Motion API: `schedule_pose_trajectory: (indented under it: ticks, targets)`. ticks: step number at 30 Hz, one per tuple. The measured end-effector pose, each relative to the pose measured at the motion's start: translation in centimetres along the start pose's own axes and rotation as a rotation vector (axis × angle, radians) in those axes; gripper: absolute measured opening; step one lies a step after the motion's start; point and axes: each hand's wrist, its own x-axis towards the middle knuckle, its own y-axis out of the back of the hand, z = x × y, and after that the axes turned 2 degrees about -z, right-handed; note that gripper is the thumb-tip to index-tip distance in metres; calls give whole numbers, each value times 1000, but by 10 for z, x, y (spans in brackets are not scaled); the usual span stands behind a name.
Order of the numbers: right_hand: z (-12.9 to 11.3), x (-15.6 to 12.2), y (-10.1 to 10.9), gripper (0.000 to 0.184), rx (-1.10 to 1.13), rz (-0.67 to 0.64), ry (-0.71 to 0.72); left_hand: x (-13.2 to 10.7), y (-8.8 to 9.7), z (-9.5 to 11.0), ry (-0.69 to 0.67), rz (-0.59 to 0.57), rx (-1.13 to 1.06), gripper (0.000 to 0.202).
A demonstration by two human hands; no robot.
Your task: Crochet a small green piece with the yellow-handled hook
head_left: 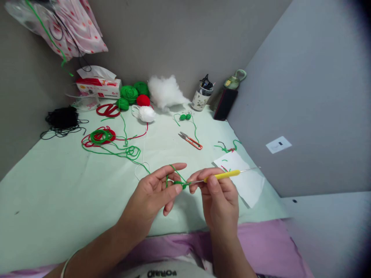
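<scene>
"Grey walls (pixel 179 38) stand behind a pale green tabletop (pixel 43 200). What have the fingers got?"

"On the left hand (pixel 150 193), thumb and fingers are pinched on a small green piece (pixel 184 185), while the index stands out nearly straight with green yarn (pixel 177 173) looped over it."

"And the other one?"

"The right hand (pixel 218 193) is curled closed around a hook (pixel 228 174), thumb pressed along its yellow handle. Its metal shaft points left from those fingers."

"So where does the piece sit?"

"Between the two sets of fingertips, at the end of the hook. I can't tell whether the right fingertips touch it."

"What lies past them?"

"Straight ahead of the fingers, snips (pixel 194 144); farther out, two little green balls (pixel 182 117), then stuffing (pixel 166 92). Ahead and left of the left fingers, coils (pixel 102 136) in green and red, with scissors (pixel 108 110) beyond."

"To the right?"

"Paper (pixel 247 185), just beside the right hand, carrying a few scraps (pixel 224 168)."
</scene>
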Motion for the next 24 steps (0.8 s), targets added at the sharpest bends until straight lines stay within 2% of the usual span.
schedule_pose_trajectory:
  ticks: [5, 14, 16, 18, 19, 21, 24]
  targets:
    - [-6, -9, 2, 21, -217, -33, 120, 0, -1, 1, -51, 62, 119, 37]
    - [-4, -19, 6, 31, -647, -190, 518, -3, -8, -5, -264, 203, 303, 31]
    - [1, -21, 7, 34, -833, -176, 606, -2, -7, -5, -189, 164, 196, 42]
    - [5, -22, 7, 37, -904, -146, 666, 1, -4, -3, -31, 58, 19, 56]
    - [6, -22, 6, 36, -865, -135, 652, 3, -3, -2, 45, 7, -63, 58]
    - [6, -19, 4, 31, -667, -72, 522, 5, 1, 3, 135, -45, -167, 51]
    - [3, -10, 0, 23, -292, 30, 292, 5, 3, 8, 119, -29, -185, 44]
